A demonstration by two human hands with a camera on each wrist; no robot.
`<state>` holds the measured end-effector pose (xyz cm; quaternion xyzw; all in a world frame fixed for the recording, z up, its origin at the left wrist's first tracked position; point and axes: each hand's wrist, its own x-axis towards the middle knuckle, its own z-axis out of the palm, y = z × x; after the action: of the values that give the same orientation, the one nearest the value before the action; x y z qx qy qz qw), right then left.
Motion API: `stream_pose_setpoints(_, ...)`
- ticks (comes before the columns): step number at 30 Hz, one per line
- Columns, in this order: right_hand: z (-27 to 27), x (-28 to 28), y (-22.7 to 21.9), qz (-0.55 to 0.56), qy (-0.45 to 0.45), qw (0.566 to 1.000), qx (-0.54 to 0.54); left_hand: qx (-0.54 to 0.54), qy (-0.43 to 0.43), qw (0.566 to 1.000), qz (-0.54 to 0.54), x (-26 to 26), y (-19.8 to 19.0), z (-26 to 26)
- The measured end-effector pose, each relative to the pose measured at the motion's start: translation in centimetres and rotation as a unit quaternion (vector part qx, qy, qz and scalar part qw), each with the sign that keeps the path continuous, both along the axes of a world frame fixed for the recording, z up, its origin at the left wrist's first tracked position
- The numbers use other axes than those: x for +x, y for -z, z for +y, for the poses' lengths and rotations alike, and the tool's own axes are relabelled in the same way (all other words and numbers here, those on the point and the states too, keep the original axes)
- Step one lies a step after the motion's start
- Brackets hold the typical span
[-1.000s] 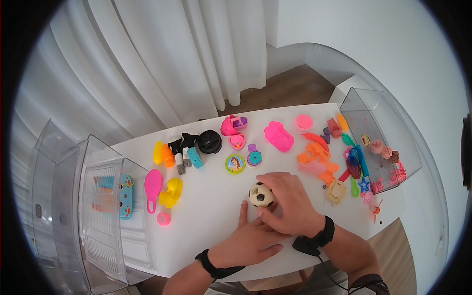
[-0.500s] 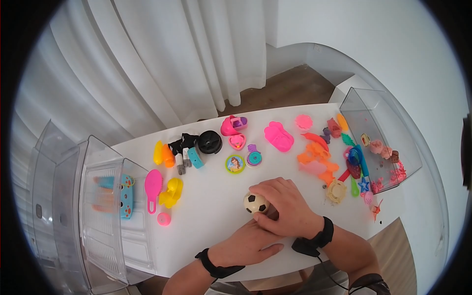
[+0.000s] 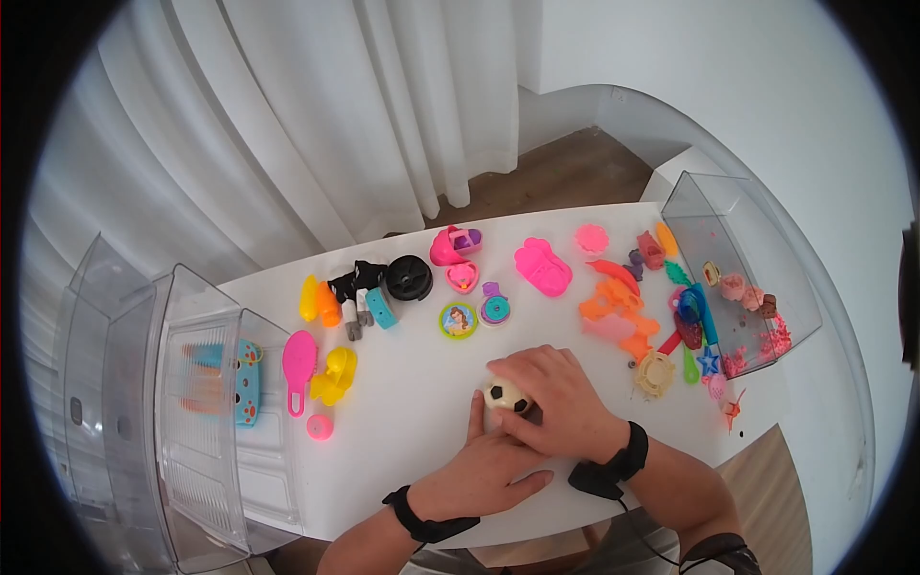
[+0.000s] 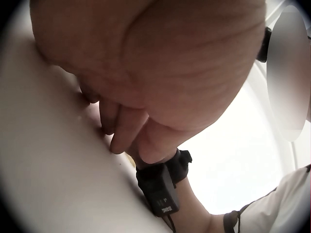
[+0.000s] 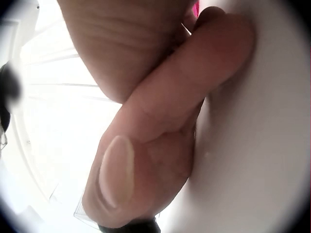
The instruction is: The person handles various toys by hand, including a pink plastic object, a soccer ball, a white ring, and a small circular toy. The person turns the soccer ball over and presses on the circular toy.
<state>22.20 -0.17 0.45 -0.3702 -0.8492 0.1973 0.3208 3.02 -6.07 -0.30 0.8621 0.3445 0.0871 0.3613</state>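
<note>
A small black-and-white toy soccer ball [image 3: 506, 395] sits low over the white table [image 3: 402, 383], near the front middle. My right hand [image 3: 561, 401] curves over its right side, fingers on the far side and thumb on the near side, and partly hides it. The left hand [image 3: 479, 471] lies palm down just in front, its index finger stretched along the ball's left side. The other left fingers run under the right hand and are mostly hidden. Both wrist views are filled by the hands, the left palm [image 4: 184, 58] and the right thumb [image 5: 116, 170], with the ball out of sight.
On the left stand clear plastic bins [image 3: 201, 431], a pink hairbrush [image 3: 300, 364] and a yellow toy duck [image 3: 335, 376]. Behind lie a black round piece [image 3: 409, 277] and a pink mold [image 3: 543, 266]. Right are orange molds [image 3: 618, 311] and a clear box [image 3: 743, 278] holding pink pieces.
The ball has turned, so different black patches face up, and it shifted nearer, then slightly right. The left index finger dropped from view half a second ago and shows again beside the ball.
</note>
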Motion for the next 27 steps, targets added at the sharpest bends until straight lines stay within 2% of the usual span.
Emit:
stream_pose_setpoints(2,0.1,0.1,0.2,0.0,0.015,1.0,-0.002,-0.002,-0.01,1.0,-0.003,0.2,-0.1,0.0)
stream_pose_setpoints(4,0.2,0.2,0.3,0.034,0.087,0.995,0.022,-0.004,-0.02,1.0,-0.006,0.3,-0.2,0.0)
stream_pose_setpoints(6,0.4,0.4,-0.3,0.025,0.07,0.997,0.013,0.042,-0.079,0.996,0.011,0.3,-0.2,0.0)
stream_pose_setpoints(10,0.2,-0.1,0.3,0.014,0.015,1.0,-0.007,0.04,-0.084,0.996,0.007,0.4,0.0,-0.1)
stream_pose_setpoints(14,-0.1,0.2,-0.2,0.007,0.031,0.999,-0.007,0.035,-0.072,0.996,0.044,0.3,-0.4,0.1)
stream_pose_setpoints(16,0.0,0.3,-0.3,0.042,0.069,0.997,0.014,0.031,-0.071,0.995,0.062,0.5,-0.4,0.1)
stream_pose_setpoints(18,0.2,0.4,-0.7,0.034,0.06,0.998,0.011,0.049,-0.151,0.986,0.045,0.6,-0.1,0.1)
stream_pose_setpoints(22,0.2,0.2,-0.2,0.011,0.014,1.0,0.006,0.063,-0.164,0.984,0.011,0.4,0.5,0.0)
stream_pose_setpoints(26,0.1,0.2,0.2,0.003,0.032,0.999,-0.002,0.075,-0.171,0.982,0.035,0.5,0.4,-0.1)
stream_pose_setpoints(27,0.2,0.2,0.3,0.03,0.045,0.999,0.001,0.081,-0.18,0.979,0.038,0.6,0.4,-0.1)
